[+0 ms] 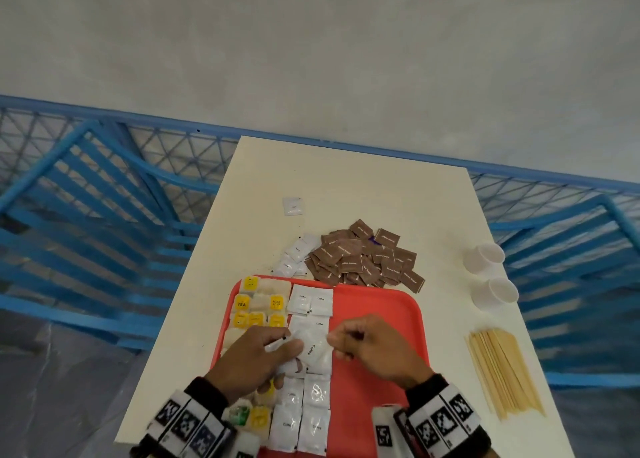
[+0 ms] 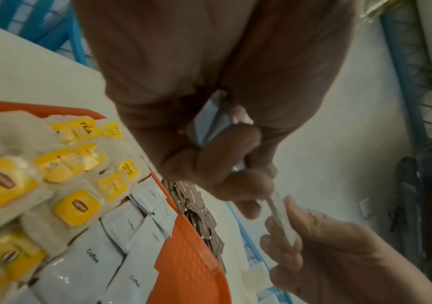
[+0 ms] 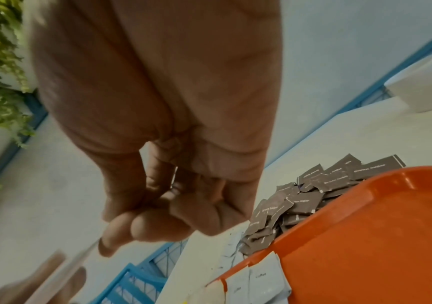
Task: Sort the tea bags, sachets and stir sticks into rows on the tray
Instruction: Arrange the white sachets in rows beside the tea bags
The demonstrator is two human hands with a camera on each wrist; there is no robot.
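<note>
left hand [image 1: 258, 353] gripping white coffee sachets [image 2: 211, 121], right hand [image 1: 375, 345] pinching one's edge, above red tray [image 1: 381, 319]

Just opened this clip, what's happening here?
A person is sorting drink supplies onto a red tray. The left hand grips a few white coffee sachets; the right hand pinches one of them from the other side. Tea bags and coffee sachets already form rows on the tray. Brown sugar sachets and stir sticks lie on the table, unsorted.
</note>
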